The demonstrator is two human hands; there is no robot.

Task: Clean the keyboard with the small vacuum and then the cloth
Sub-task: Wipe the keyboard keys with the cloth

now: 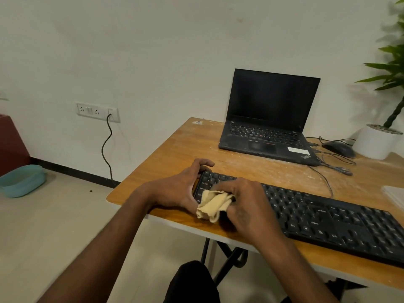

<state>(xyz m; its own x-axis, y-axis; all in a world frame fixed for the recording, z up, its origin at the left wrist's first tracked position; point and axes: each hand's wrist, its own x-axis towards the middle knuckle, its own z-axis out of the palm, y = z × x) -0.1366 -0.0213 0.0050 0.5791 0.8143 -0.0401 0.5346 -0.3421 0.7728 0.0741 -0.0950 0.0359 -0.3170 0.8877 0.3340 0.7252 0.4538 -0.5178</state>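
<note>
A long black keyboard (pixel 328 217) lies slantwise along the near edge of the wooden table (pixel 175 149). My left hand (pixel 181 186) grips the keyboard's left end, thumb curled over its far corner. My right hand (pixel 247 204) holds a crumpled pale yellow cloth (pixel 213 204) bunched in its fingers and presses it onto the keys at the keyboard's left end. Part of the cloth hangs over the keyboard's front edge. No small vacuum is in view.
An open black laptop (pixel 269 121) stands at the back of the table, with a black mouse (pixel 338 148) and tangled cables to its right. A white plant pot (pixel 376 141) sits at the far right. A blue tub (pixel 21 180) lies on the floor left.
</note>
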